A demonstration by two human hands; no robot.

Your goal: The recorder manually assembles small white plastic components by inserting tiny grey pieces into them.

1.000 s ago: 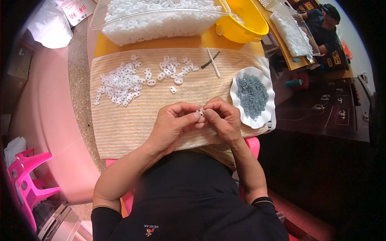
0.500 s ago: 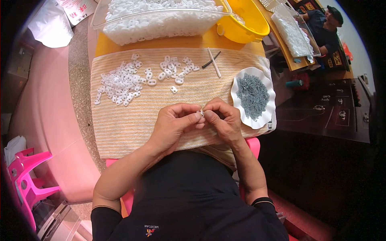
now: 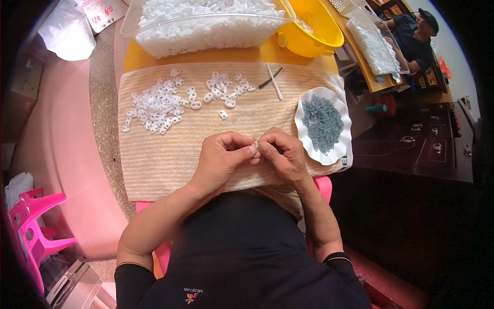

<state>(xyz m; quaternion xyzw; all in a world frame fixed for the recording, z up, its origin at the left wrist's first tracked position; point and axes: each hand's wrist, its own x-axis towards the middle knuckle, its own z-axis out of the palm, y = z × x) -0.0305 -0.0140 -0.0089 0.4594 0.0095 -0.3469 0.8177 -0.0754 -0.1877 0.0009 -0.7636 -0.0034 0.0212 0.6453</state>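
My left hand (image 3: 221, 158) and my right hand (image 3: 285, 158) meet above the near part of a striped towel (image 3: 159, 170). Both pinch one small white plastic piece (image 3: 257, 146) between thumbs and fingertips, which hide most of it. Beyond them, a lone white two-hole piece (image 3: 223, 114) lies on the towel. A dense heap of similar white pieces (image 3: 157, 105) spreads at the left, with a looser group (image 3: 224, 88) beside it. To the right of my right hand, a wavy-rimmed white dish (image 3: 339, 150) holds many small grey-blue translucent pieces (image 3: 322, 123).
A white stick (image 3: 274, 82) crosses a black one (image 3: 266, 82) on the towel. Behind stand a clear bin (image 3: 211, 44) full of white pieces and a yellow tub (image 3: 314, 44). A pink stool (image 3: 49, 250) is at left; another person (image 3: 417, 41) sits far right.
My right thumb and fingers have closed in against my left fingertips, covering more of the small white piece. The view has shifted slightly; the things on the towel have stayed put.
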